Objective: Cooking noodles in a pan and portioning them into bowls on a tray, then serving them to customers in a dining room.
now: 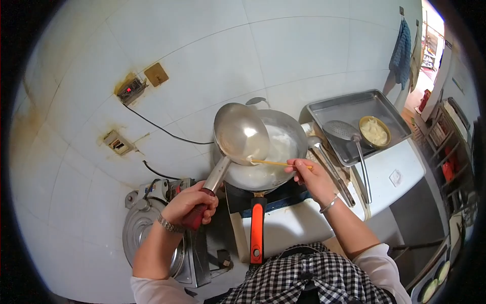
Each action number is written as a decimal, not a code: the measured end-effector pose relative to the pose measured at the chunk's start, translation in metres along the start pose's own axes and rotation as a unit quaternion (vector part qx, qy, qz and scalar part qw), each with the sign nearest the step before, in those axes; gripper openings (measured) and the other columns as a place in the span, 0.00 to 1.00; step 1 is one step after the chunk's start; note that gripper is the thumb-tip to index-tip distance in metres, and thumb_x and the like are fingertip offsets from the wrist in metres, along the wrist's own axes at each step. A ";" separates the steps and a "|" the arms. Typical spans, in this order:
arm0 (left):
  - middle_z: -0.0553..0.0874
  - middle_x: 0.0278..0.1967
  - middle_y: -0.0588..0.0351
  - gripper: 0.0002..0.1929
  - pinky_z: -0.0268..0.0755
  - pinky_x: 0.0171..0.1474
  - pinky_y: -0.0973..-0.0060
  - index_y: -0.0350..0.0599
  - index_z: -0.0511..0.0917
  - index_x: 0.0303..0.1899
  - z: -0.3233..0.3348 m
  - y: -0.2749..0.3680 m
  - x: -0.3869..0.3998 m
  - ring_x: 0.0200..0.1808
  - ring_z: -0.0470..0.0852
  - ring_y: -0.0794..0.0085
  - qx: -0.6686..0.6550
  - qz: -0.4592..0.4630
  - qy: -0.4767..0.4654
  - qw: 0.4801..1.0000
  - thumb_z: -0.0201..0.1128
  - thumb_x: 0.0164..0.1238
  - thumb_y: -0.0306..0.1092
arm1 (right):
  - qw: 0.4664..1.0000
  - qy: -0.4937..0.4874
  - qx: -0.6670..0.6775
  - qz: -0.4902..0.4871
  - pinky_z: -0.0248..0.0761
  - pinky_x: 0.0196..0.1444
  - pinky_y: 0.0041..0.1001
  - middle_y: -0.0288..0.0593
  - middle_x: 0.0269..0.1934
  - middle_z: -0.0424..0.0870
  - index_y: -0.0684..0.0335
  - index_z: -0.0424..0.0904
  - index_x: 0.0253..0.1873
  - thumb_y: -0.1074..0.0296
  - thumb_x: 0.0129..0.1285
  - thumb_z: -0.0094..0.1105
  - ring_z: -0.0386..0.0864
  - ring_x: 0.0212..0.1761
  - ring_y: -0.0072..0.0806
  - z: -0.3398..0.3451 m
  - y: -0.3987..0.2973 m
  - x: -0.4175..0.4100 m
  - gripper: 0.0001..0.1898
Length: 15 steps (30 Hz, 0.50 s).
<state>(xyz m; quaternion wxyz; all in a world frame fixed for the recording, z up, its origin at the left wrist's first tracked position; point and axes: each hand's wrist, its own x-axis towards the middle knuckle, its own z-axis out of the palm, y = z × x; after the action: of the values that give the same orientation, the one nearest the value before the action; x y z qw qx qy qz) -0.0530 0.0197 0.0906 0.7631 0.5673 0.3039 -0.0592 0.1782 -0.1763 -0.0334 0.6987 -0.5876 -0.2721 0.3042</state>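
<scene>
My left hand (194, 205) is closed around the dark red handle of a large metal ladle (239, 127). The ladle is tilted over a wok (298, 117) that has an orange and black handle (257, 228). Between the fingers of my right hand (308, 175) is a thin yellow stick (271, 162), perhaps a chopstick. Its far tip meets the ladle's lower rim, where a bit of whitish stuff clings. White, cloudy contents (281, 142) lie in the wok, partly hidden by the ladle. The inside of the ladle is only partly visible.
Right of the wok, a spoon-like ladle (330, 167) lies beside a metal tray (383, 102). The tray holds a bowl of pale, soft food (374, 131) and a perforated skimmer (341, 130). At left is a gas stove (152, 228). Cords (167, 133) run along the tiled wall.
</scene>
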 end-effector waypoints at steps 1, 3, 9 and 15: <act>0.71 0.24 0.58 0.24 0.61 0.20 0.80 0.43 0.64 0.58 0.000 0.000 0.000 0.18 0.67 0.79 0.006 0.003 0.002 1.000 0.52 0.58 0.26 | 0.999 0.001 0.034 0.007 0.64 0.30 0.13 0.34 0.37 0.83 0.66 0.76 0.51 0.59 0.71 0.45 0.69 0.27 0.12 0.000 0.005 0.004 0.17; 0.71 0.24 0.58 0.24 0.61 0.20 0.80 0.43 0.64 0.59 -0.002 -0.002 0.001 0.18 0.67 0.78 0.010 0.005 0.007 1.000 0.52 0.58 0.26 | 0.998 0.004 0.068 0.012 0.64 0.30 0.13 0.34 0.38 0.83 0.67 0.76 0.51 0.60 0.71 0.44 0.68 0.26 0.12 0.004 0.009 0.006 0.17; 0.72 0.24 0.56 0.18 0.64 0.20 0.79 0.41 0.65 0.51 -0.012 -0.007 0.007 0.19 0.70 0.77 -0.049 0.018 -0.030 0.998 0.54 0.59 0.26 | 0.992 0.031 0.117 0.034 0.63 0.29 0.13 0.35 0.38 0.83 0.66 0.75 0.52 0.61 0.71 0.44 0.67 0.26 0.12 0.009 0.015 0.009 0.16; 0.67 0.25 0.59 0.27 0.61 0.19 0.81 0.40 0.60 0.62 -0.021 -0.022 0.012 0.18 0.65 0.79 -0.251 0.001 -0.149 0.957 0.53 0.59 0.28 | 0.982 0.048 0.176 0.040 0.64 0.29 0.14 0.37 0.40 0.83 0.66 0.74 0.52 0.60 0.71 0.44 0.67 0.26 0.13 0.003 0.010 0.005 0.17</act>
<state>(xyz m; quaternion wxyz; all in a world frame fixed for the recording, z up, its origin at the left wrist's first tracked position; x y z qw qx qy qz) -0.0612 0.0335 0.0625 0.9174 0.3430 0.1913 -0.0639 0.1779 -0.1692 -0.0422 0.7905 -0.4799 -0.1567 0.3468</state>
